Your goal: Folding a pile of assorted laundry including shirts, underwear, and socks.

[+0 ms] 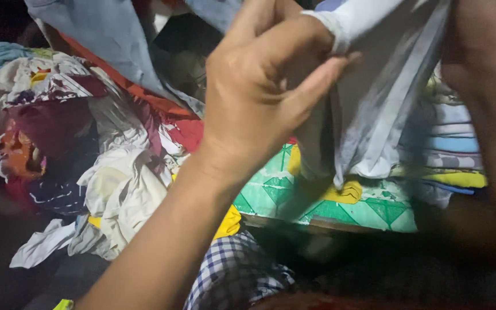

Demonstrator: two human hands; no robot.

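A dim room shows little beyond a heap of clothes piled on the left and a board with a green and yellow diamond-patterned cover lying across the middle. Nearest the camera, a blue-and-white checked cloth lies at the bottom, just under the left forearm. The left hand rises above it, fingers curled shut, thumb and forefinger pinching the edge of a pale grey-white garment. The garment hangs with its long axis vertical, its lower end pointing down and reaching the patterned board near that board's far edge. It sits right of the left hand. The right hand is out of frame; only the blurred right forearm shows beside the garment. Behind it lies a stack of striped folded cloth.
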